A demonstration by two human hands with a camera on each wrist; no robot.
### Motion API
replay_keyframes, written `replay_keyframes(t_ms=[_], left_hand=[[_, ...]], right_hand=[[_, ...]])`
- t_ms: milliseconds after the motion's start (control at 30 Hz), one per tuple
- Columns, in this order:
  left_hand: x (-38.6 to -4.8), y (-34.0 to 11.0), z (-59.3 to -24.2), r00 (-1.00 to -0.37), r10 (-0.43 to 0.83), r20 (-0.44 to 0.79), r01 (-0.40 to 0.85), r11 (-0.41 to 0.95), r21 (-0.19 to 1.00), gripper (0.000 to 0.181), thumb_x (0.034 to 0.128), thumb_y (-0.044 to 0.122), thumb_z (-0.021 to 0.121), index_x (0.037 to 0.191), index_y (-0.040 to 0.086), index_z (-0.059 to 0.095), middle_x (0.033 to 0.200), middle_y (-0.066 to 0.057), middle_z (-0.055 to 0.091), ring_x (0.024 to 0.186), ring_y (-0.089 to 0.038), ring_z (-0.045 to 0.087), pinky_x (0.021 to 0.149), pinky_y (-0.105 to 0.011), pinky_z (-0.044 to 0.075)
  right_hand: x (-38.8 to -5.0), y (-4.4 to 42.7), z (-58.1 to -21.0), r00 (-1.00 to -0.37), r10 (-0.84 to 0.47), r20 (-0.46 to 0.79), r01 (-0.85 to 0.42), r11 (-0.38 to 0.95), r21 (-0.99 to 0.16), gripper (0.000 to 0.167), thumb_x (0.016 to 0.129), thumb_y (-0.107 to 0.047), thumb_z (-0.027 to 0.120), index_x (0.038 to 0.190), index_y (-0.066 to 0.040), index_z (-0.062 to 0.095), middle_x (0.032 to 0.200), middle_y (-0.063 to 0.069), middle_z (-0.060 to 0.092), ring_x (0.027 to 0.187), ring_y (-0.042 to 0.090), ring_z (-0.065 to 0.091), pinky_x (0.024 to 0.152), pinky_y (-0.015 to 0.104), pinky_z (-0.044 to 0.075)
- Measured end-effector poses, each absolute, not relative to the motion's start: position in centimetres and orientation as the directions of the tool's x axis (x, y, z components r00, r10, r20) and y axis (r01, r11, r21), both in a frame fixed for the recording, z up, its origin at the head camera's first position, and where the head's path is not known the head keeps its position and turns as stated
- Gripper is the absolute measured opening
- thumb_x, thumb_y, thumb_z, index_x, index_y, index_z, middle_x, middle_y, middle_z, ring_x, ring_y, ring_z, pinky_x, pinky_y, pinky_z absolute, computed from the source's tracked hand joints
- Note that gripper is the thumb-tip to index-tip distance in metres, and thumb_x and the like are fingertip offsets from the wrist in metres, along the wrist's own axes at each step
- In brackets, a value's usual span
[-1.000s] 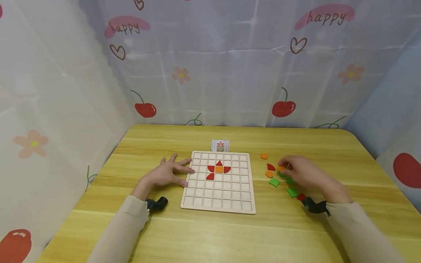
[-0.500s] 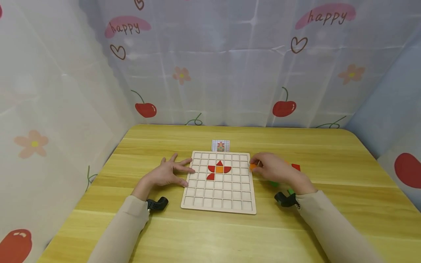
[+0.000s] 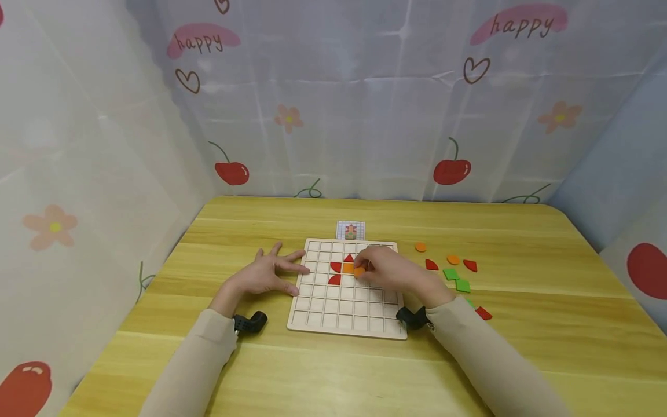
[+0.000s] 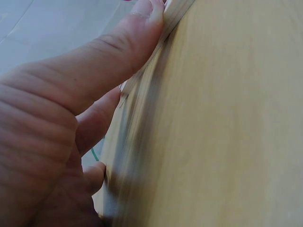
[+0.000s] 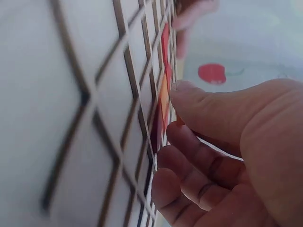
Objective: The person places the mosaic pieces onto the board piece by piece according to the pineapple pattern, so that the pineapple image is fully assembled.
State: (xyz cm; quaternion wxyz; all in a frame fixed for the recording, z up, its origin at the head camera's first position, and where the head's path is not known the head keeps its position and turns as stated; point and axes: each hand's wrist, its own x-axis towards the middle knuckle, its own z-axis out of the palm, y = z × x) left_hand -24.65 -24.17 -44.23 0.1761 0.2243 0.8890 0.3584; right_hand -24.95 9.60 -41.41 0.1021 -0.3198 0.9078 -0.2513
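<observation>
A pale wooden grid board lies in front of me. My left hand has its fingers spread, with fingertips and thumb touching the board's left edge. Between thumb and fingers of my right hand an orange disc is pinched, held low over the board just right of an orange square. Around that square sit a red triangle and two red quarter-round pieces, an upper one and a lower one. The red piece to the square's right is hidden behind my right hand.
Loose pieces lie right of the board: orange discs, red quarter-rounds, green squares and a red piece near my right sleeve. A small printed pattern card lies behind the board. Printed curtains surround the table.
My right hand has moved left from the loose pieces to over the board, carrying the orange disc, and the loose pieces are uncovered. The left hand has stayed still.
</observation>
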Motion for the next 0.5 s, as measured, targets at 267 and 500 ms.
replay_keyframes(t_ms=[267,500], left_hand=[[-24.7,-24.1,-44.3,-0.837,0.526,-0.149,0.284,0.652,0.703,0.050,0.0805,0.041,0.086,0.129,0.036,0.073,0.165,0.008,0.038,0.159,-0.042,-0.015,0.117,-0.070,-0.023],[-24.7,-24.1,-44.2,-0.839,0.522,-0.154,0.283,0.659,0.697,0.050,0.0808,0.040,0.086,0.129,0.036,0.073,0.166,0.008,0.037,0.159,-0.042,-0.014,0.118,-0.070,-0.023]], right_hand=[[-24.3,7.9,-41.9,-0.749,-0.662,-0.015,-0.573,0.660,-0.486,0.018,0.097,-0.017,0.073,0.113,-0.008,0.071,0.103,0.001,0.066,0.093,0.015,0.056,0.088,0.034,0.050],[-24.0,7.4,-42.2,-0.760,-0.650,-0.006,-0.562,0.661,-0.497,0.014,0.095,-0.013,0.074,0.109,-0.010,0.072,0.100,-0.001,0.067,0.092,0.015,0.057,0.087,0.034,0.050]])
